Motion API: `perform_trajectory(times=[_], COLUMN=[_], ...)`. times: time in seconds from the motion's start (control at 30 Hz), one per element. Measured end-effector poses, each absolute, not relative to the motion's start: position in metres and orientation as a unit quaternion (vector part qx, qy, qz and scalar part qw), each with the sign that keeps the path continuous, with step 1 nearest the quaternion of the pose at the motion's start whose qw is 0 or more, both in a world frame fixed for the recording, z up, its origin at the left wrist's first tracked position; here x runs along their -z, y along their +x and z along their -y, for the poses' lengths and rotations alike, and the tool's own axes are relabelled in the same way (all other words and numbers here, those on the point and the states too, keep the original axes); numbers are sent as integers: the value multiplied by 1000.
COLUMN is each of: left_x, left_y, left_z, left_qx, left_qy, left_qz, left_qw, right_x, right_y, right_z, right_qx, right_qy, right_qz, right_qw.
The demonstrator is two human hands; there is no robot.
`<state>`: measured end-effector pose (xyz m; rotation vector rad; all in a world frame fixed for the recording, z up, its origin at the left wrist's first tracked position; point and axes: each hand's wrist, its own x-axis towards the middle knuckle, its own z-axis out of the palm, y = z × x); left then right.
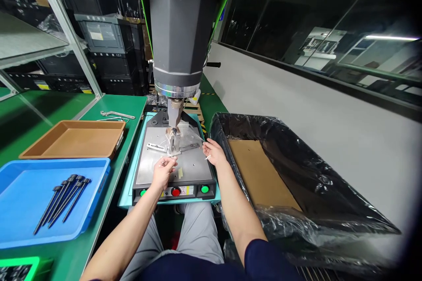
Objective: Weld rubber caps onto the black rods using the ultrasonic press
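The left hand (162,173) reaches forward with the wrist slightly bent, thumb and forefinger pressed together, pinching a small pale piece (174,157) just in front of the metal holder (176,145) under the press (176,30). White wires (170,137) bunch at that holder, just beyond the left fingertips. The right hand (215,153) is turned inward with half-curled fingers; a short white piece (207,157) lies against them, though whether it is gripped cannot be told. Both forearms angle in from the sides, the hands well apart.

Between and below the hands, the metal plate (194,171) leaves some bare room; its right edge runs under the right hand. The press head comes down close beyond both hands. To the right of the right forearm stands the rim of a bin (263,116) lined with black plastic. Left of the left hand, past a narrow gap, is the edge of the green surface (108,197), bearing a blue tray (20,184).

Nearer the body than the hands, a label (187,190) beside a red button (176,191) shows a warning triangle; its print is too small to read.
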<state>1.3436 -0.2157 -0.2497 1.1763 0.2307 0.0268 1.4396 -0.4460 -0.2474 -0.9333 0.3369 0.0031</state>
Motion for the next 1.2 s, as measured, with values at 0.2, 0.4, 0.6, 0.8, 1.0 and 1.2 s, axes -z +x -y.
perform_trajectory(times=[0.2, 0.4, 0.6, 0.8, 1.0, 1.2], left_x=[254, 259, 261, 268, 272, 271], left_y=[1341, 1343, 1341, 1339, 1335, 1323], left_z=[212, 209, 205, 195, 192, 190], left_qx=[-13, -4, 25, 23, 43, 111], left_qy=[554, 543, 484, 475, 475, 483], left_qz=[-116, -130, -184, -183, -191, -216], left_qw=[824, 830, 855, 861, 858, 841], right_x=[258, 264, 266, 269, 273, 277], right_y=[1438, 1436, 1432, 1430, 1431, 1433], right_z=[443, 445, 443, 438, 436, 435], right_qx=[20, 27, 27, 24, 23, 49], right_qy=[-465, -491, -502, -504, -505, -530], right_qz=[-147, -160, -171, -174, -179, -213], right_qw=[873, 856, 847, 846, 844, 819])
